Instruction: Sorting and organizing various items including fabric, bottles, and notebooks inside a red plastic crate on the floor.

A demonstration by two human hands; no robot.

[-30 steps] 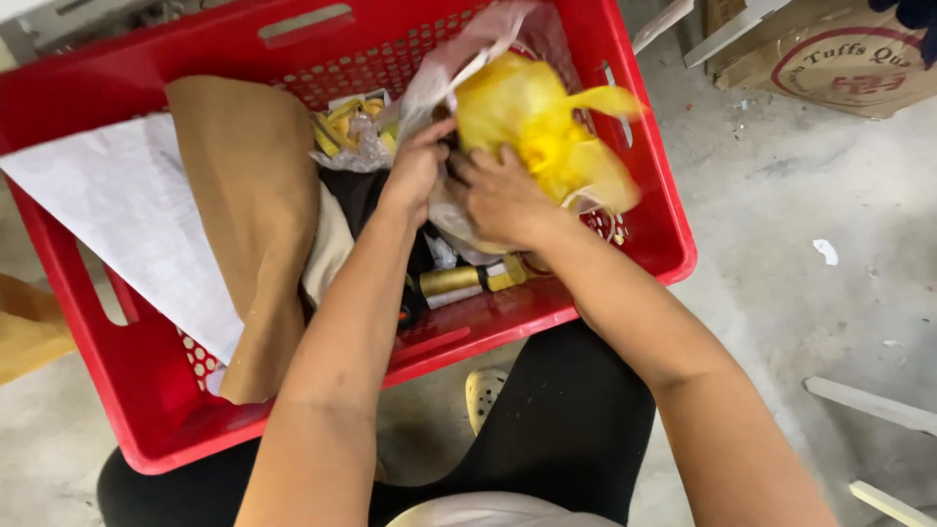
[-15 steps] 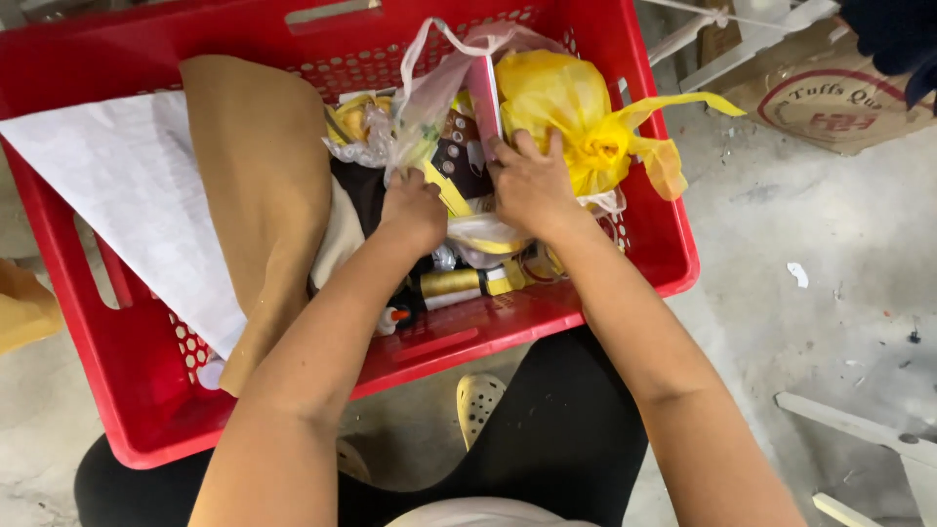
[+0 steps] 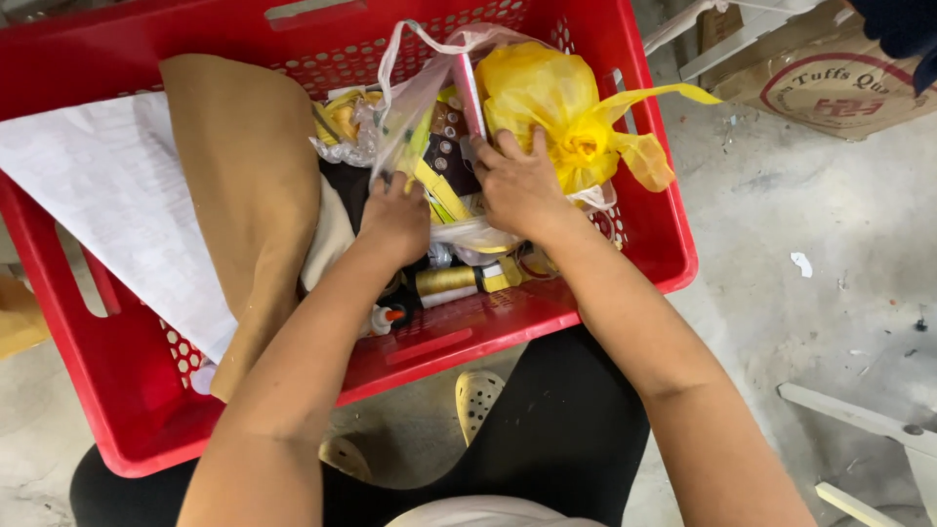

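A red plastic crate (image 3: 459, 337) sits on the floor in front of me. Both my hands are inside it, on a clear plastic bag (image 3: 422, 93) stuffed with small yellow and dark items. My left hand (image 3: 395, 217) grips the bag's left side. My right hand (image 3: 515, 185) rests on its right side, with the fingers spread against a knotted yellow plastic bag (image 3: 556, 98). A spool of gold thread (image 3: 445, 281) and a small glue bottle (image 3: 381, 317) lie under my wrists.
Brown paper (image 3: 244, 185) and a white sheet (image 3: 107, 205) drape over the crate's left half. A cardboard box (image 3: 830, 78) stands at the upper right. White slats (image 3: 869, 420) lie on the concrete floor at lower right. My foot in a pale clog (image 3: 478, 395) shows below the crate.
Both hands have slid down the clear bag and pulled its mouth wider. The yellow bag has shifted toward the crate's right wall.
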